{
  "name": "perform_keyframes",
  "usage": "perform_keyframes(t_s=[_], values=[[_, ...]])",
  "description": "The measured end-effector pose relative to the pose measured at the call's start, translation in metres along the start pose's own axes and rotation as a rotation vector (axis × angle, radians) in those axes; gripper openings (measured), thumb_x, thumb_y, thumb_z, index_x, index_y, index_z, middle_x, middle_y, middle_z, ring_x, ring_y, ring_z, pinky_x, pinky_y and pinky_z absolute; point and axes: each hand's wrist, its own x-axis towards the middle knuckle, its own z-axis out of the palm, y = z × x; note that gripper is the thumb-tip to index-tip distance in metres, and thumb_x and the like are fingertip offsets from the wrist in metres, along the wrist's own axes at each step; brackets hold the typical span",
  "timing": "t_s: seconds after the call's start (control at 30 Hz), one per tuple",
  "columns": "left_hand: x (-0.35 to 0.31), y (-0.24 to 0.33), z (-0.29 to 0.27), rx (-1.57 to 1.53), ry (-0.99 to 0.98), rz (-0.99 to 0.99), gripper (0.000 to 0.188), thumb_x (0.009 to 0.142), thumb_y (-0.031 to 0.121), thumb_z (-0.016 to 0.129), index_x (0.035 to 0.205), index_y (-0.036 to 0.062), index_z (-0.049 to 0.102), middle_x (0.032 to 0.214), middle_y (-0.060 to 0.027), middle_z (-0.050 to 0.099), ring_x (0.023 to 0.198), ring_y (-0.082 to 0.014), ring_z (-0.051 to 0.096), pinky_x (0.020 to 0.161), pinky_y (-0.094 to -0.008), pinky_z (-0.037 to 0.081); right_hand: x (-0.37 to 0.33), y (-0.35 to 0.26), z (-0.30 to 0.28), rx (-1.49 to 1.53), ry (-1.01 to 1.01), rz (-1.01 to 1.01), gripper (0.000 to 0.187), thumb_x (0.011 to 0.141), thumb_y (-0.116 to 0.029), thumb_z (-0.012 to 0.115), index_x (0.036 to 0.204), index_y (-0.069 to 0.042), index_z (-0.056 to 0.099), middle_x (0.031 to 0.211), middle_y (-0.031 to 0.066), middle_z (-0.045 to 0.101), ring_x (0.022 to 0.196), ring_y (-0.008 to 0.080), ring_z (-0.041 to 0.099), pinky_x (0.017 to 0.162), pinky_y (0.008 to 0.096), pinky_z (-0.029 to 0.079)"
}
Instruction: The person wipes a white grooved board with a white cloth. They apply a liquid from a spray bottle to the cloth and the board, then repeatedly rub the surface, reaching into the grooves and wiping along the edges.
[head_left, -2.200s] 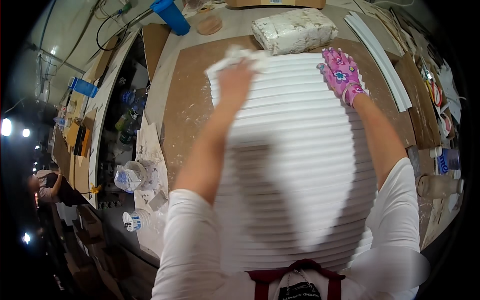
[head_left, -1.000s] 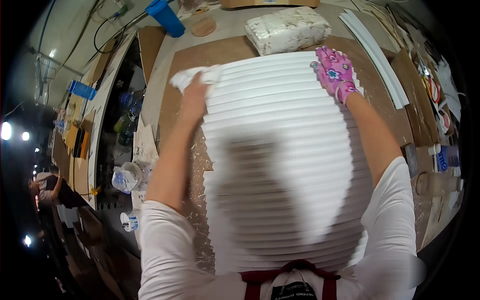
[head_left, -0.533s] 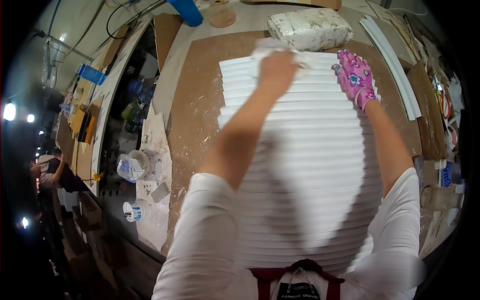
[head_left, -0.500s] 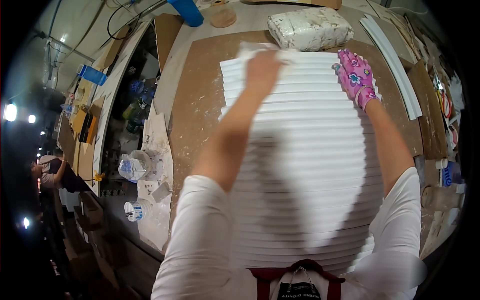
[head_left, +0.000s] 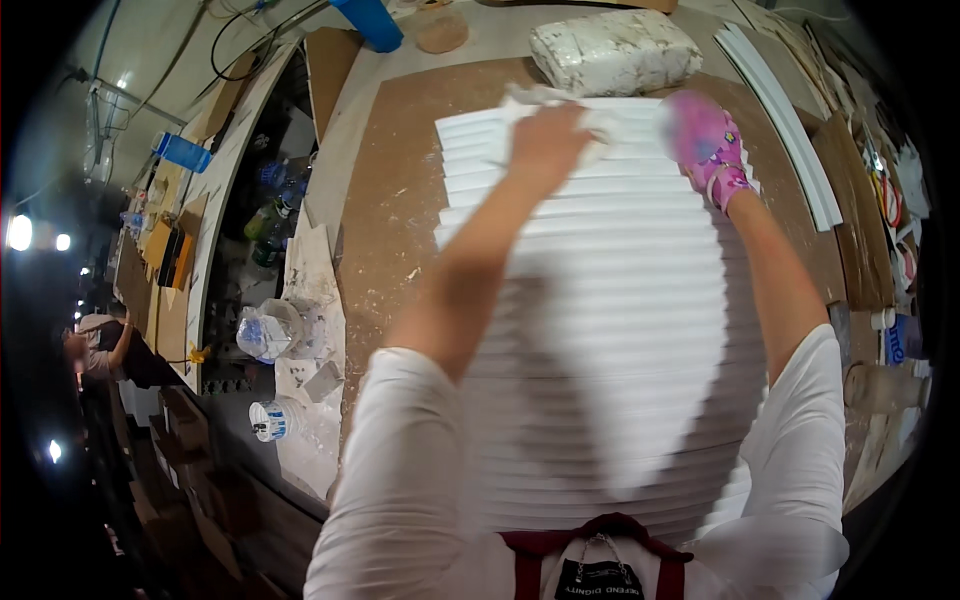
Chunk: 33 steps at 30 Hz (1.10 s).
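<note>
A white ridged panel (head_left: pixel 620 250), made up of many parallel slats, lies flat before me and reaches toward my body. My bare left hand (head_left: pixel 547 148) presses a crumpled white cloth (head_left: pixel 535 97) onto its far part; the cloth shows beyond the fingers and beside them. My right hand (head_left: pixel 712 150) wears a pink glove with a flower pattern and rests at the panel's far right edge. Its fingers are smeared, so their shape does not show. Under the panel is a brown board (head_left: pixel 385 200) spotted with white.
A white wrapped bundle (head_left: pixel 615 52) sits beyond the panel. White strips (head_left: pixel 785 130) lie on the right, near red-handled scissors (head_left: pixel 888 200). A blue cup (head_left: pixel 370 22) stands at the back left. Plastic containers (head_left: pixel 270 330) line the left edge. Another person (head_left: pixel 115 345) is far left.
My left hand and the cloth have shifted slightly right and nearer across the slats. The right hand stays at the panel's right edge, its fingers now blurred.
</note>
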Motion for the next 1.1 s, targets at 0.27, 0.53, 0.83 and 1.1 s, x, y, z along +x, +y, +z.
perform_keyframes(t_s=[0.27, 0.53, 0.83, 1.1], values=[[-0.024, -0.074, -0.075, -0.099, 0.209, -0.31, 0.028, 0.088, 0.016, 0.048, 0.108, 0.0017, 0.061, 0.107, -0.0211, 0.06, 0.098, -0.036, 0.058, 0.086, -0.0436, 0.045, 0.002, 0.001, -0.001, 0.014, 0.02, 0.015, 0.053, 0.095, -0.044, 0.035, 0.139, -0.014, 0.039, 0.144, 0.0103, 0.037, 0.133, 0.029, 0.034, 0.112, 0.0453, 0.018], [-0.034, 0.016, 0.019, 0.132, 0.089, 0.108, 0.045, 0.086, 0.028, 0.053, 0.129, 0.0153, 0.047, 0.131, -0.0076, 0.048, 0.117, -0.0278, 0.046, 0.094, -0.0494, 0.037, 0.002, 0.003, 0.002, -0.032, 0.016, -0.03, 0.052, 0.095, -0.042, 0.035, 0.139, -0.014, 0.038, 0.144, 0.0096, 0.037, 0.132, 0.0296, 0.036, 0.111, 0.0439, 0.021], [-0.037, -0.028, -0.08, -0.111, 0.263, -0.049, 0.03, 0.085, 0.014, 0.052, 0.111, 0.0016, 0.061, 0.113, -0.0162, 0.058, 0.11, -0.0323, 0.052, 0.099, -0.0409, 0.04, 0.0, 0.005, 0.003, -0.008, 0.002, 0.033, 0.053, 0.095, -0.044, 0.035, 0.139, -0.015, 0.038, 0.145, 0.0088, 0.036, 0.134, 0.0277, 0.032, 0.112, 0.045, 0.018], [0.007, 0.032, 0.028, 0.216, 0.084, 0.282, 0.029, 0.087, 0.023, 0.053, 0.107, 0.0073, 0.065, 0.131, -0.0093, 0.051, 0.112, -0.0296, 0.053, 0.091, -0.0392, 0.045, 0.001, -0.001, 0.003, -0.037, 0.028, -0.01, 0.048, 0.095, -0.036, 0.037, 0.138, -0.017, 0.04, 0.144, 0.0094, 0.038, 0.131, 0.0291, 0.036, 0.111, 0.044, 0.021]])
